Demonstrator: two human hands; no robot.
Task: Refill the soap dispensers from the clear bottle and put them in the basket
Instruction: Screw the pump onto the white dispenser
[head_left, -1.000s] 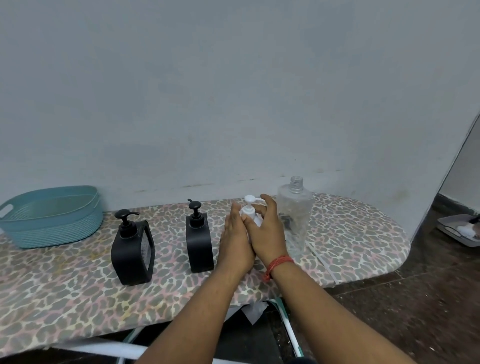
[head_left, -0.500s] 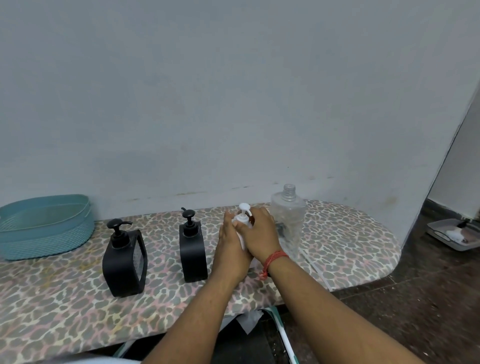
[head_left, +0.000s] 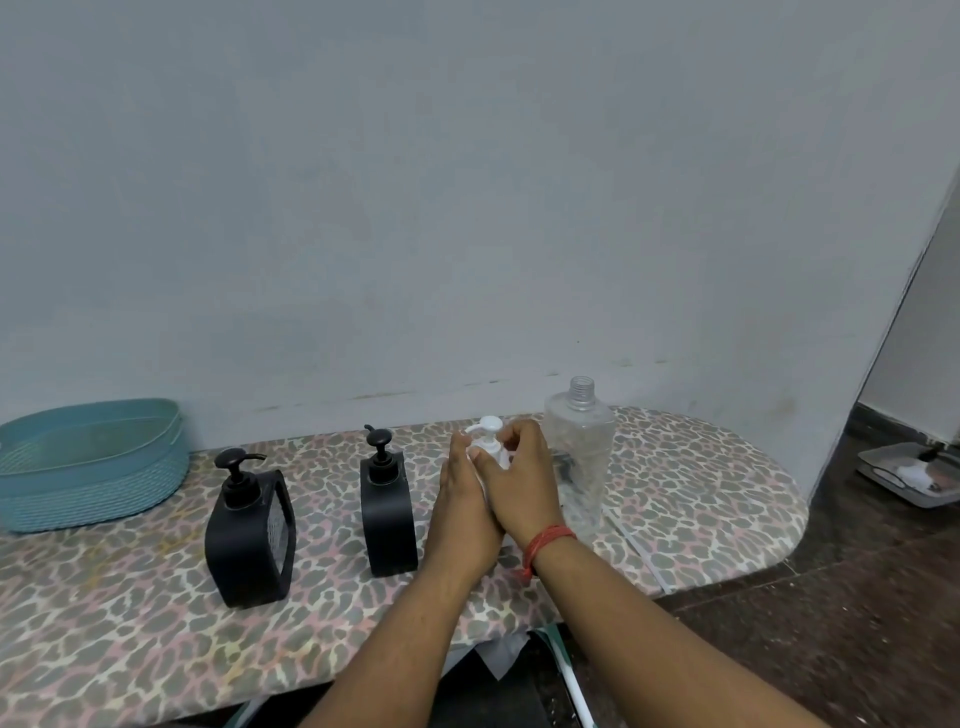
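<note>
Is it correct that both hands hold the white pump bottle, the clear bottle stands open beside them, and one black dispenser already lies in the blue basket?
Not quite. The head view shows both black dispensers standing on the table, none in the blue basket. The left hand and right hand do hold the white pump bottle, and the clear bottle stands uncapped beside them.

white dispenser (head_left: 491, 448) body hidden by hands, basket (head_left: 93, 457) cropped left

Nothing to read here, not a word, brand or number anywhere I look. The two black dispensers (head_left: 249, 530) (head_left: 388, 512) carry plain faces, the clear bottle (head_left: 579, 457) at about two o'clock bears no label, and the white pump bottle (head_left: 488, 439) is mostly hidden, showing no print on what little is visible.
</note>
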